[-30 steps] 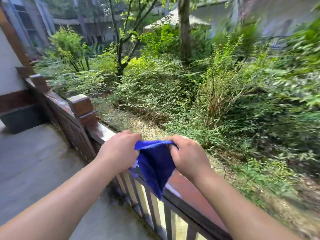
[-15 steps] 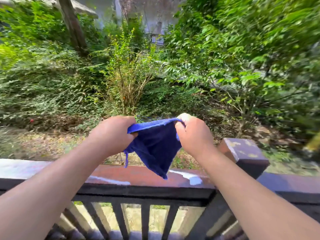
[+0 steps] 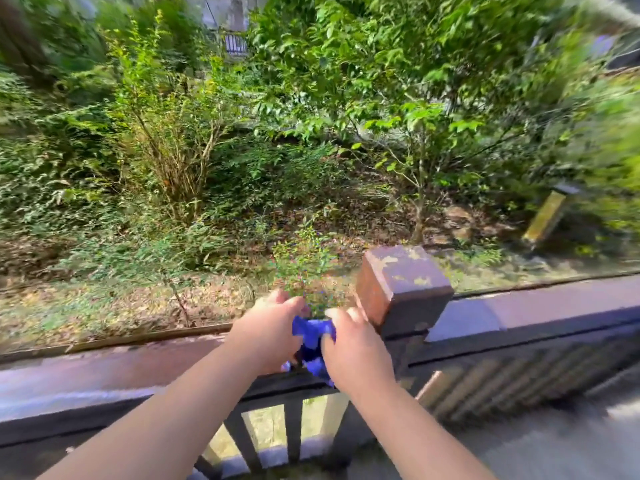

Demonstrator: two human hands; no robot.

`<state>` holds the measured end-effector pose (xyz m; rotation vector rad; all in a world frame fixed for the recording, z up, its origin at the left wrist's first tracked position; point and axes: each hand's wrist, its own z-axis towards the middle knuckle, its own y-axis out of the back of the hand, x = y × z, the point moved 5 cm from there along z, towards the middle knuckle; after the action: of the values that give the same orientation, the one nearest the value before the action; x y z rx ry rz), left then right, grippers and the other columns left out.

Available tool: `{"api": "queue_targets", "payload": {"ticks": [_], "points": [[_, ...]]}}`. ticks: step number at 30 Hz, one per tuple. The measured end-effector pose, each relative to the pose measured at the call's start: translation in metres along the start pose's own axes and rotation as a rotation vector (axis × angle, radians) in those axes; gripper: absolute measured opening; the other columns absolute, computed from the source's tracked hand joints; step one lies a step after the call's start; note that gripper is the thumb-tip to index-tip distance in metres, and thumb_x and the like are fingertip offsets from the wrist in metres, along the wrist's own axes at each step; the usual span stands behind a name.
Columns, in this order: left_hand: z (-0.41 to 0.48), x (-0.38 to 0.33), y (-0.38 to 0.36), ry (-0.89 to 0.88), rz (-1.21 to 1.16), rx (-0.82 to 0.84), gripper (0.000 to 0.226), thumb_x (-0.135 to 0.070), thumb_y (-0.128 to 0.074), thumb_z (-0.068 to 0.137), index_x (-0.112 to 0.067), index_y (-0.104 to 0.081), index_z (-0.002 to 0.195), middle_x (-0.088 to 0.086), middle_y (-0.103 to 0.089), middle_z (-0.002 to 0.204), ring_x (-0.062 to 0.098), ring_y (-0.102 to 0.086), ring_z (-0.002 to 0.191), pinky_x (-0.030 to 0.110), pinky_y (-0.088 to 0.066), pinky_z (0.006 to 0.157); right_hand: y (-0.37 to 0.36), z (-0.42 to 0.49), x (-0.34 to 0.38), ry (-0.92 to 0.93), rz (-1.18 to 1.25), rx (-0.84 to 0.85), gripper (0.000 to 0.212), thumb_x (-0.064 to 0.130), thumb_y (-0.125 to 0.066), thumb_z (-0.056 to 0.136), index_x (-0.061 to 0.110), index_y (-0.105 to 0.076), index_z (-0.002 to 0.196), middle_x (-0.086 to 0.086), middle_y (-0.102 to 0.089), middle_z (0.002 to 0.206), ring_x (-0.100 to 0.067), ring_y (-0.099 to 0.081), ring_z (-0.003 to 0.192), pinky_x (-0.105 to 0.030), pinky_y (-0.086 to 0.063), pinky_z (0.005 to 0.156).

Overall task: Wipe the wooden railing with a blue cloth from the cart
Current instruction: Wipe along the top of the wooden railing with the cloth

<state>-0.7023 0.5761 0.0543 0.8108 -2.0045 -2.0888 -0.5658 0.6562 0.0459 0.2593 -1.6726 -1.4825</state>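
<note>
The blue cloth [image 3: 311, 341] is bunched small between my two hands, just above the top of the wooden railing [image 3: 121, 368]. My left hand [image 3: 270, 330] grips its left side and my right hand [image 3: 353, 344] grips its right side. Most of the cloth is hidden by my fingers. The railing's flat reddish-brown top rail runs left to right across the view, and both hands hover over it just left of a square post cap [image 3: 403, 285].
Dark balusters [image 3: 294, 427] stand below the rail. The rail continues right of the post [image 3: 554, 310]. Beyond the railing lie leaf-covered ground and dense green shrubs [image 3: 311, 133]. Grey paving [image 3: 571, 438] shows at lower right.
The view has swung right along the railing, bringing the post cap close. My hands have drawn together and lowered, and the hanging cloth is now bunched up between them near the rail.
</note>
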Motion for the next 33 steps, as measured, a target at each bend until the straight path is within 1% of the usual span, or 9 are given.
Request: {"api": "queue_targets", "payload": {"ticks": [2,4,8,11,16,20,23,28,33], "points": [[0.002,-0.008,-0.029,-0.062,0.024,0.142,0.056,-0.048,-0.062,0.078,-0.037,-0.052,0.131,0.0,-0.05,0.128,0.027,-0.052,0.115,0.035,-0.044,0.096,-0.033,-0.006,-0.02,0.02,-0.052,0.178,0.024,0.029,-0.052,0.097,0.02,-0.056,0.119,-0.007,-0.055,0.126,-0.032,-0.054,0.118,-0.044,-0.048,0.088],[0.006,-0.014,-0.047,-0.086,0.073,0.151,0.056,-0.058,-0.056,0.08,-0.041,-0.052,0.133,-0.004,-0.051,0.135,0.025,-0.048,0.116,0.035,-0.041,0.096,-0.049,-0.007,-0.037,0.033,-0.067,0.23,0.023,0.03,-0.052,0.097,0.019,-0.055,0.117,-0.006,-0.052,0.126,-0.03,-0.05,0.122,-0.045,-0.049,0.091],[0.013,-0.021,-0.064,-0.074,0.168,0.05,0.046,-0.054,-0.052,0.084,-0.041,-0.056,0.128,-0.01,-0.055,0.129,0.022,-0.045,0.112,0.034,-0.04,0.097,-0.058,0.002,-0.045,0.038,-0.057,0.179,0.016,0.022,-0.05,0.098,0.02,-0.055,0.113,-0.003,-0.054,0.125,-0.027,-0.051,0.121,-0.045,-0.051,0.085],[0.018,-0.024,-0.071,-0.066,0.182,0.014,0.04,-0.048,-0.055,0.085,-0.039,-0.061,0.123,-0.01,-0.058,0.123,0.023,-0.048,0.108,0.035,-0.043,0.095,-0.066,0.006,-0.04,0.075,-0.066,0.161,0.023,0.019,-0.05,0.095,0.019,-0.056,0.117,-0.004,-0.053,0.128,-0.028,-0.046,0.126,-0.042,-0.049,0.096],[0.025,-0.028,-0.077,-0.05,0.219,-0.086,0.022,-0.041,-0.061,0.082,-0.027,-0.075,0.09,-0.006,-0.067,0.099,0.025,-0.055,0.092,0.034,-0.049,0.078,-0.075,0.005,-0.045,0.131,-0.087,0.058,0.026,0.021,-0.052,0.091,0.016,-0.058,0.116,-0.01,-0.056,0.134,-0.035,-0.043,0.14,-0.042,-0.043,0.112],[0.029,-0.023,-0.08,-0.031,0.239,-0.016,0.027,-0.038,-0.05,0.086,-0.021,-0.07,0.089,-0.003,-0.065,0.096,0.025,-0.052,0.094,0.039,-0.051,0.078,-0.077,0.01,-0.042,0.155,-0.086,0.034,0.043,0.024,-0.056,0.084,0.015,-0.054,0.126,-0.009,-0.056,0.131,-0.035,-0.048,0.129,-0.043,-0.046,0.107],[0.027,-0.014,-0.08,-0.05,0.264,0.028,0.027,-0.036,-0.046,0.088,-0.021,-0.069,0.092,-0.002,-0.063,0.099,0.024,-0.051,0.096,0.04,-0.048,0.086,-0.077,0.017,-0.038,0.149,-0.11,0.068,0.057,0.035,-0.058,0.081,0.017,-0.049,0.134,-0.008,-0.055,0.131,-0.034,-0.049,0.124,-0.045,-0.045,0.105],[0.014,0.022,-0.069,-0.049,0.257,0.041,0.026,-0.032,-0.048,0.089,-0.021,-0.071,0.096,-0.002,-0.064,0.105,0.022,-0.054,0.103,0.037,-0.047,0.091,-0.085,0.025,-0.027,0.173,-0.208,0.19,0.096,0.068,-0.066,0.067,0.024,-0.037,0.147,-0.005,-0.048,0.143,-0.033,-0.043,0.132,-0.047,-0.038,0.111],[-0.006,0.069,-0.055,0.021,0.253,-0.001,0.028,-0.027,-0.046,0.09,-0.017,-0.071,0.097,0.0,-0.065,0.106,0.025,-0.053,0.103,0.036,-0.05,0.086,-0.096,0.031,-0.002,0.181,-0.277,0.244,0.113,0.075,-0.071,0.054,0.03,-0.031,0.15,-0.002,-0.042,0.148,-0.03,-0.033,0.141,-0.05,-0.03,0.118]]}}
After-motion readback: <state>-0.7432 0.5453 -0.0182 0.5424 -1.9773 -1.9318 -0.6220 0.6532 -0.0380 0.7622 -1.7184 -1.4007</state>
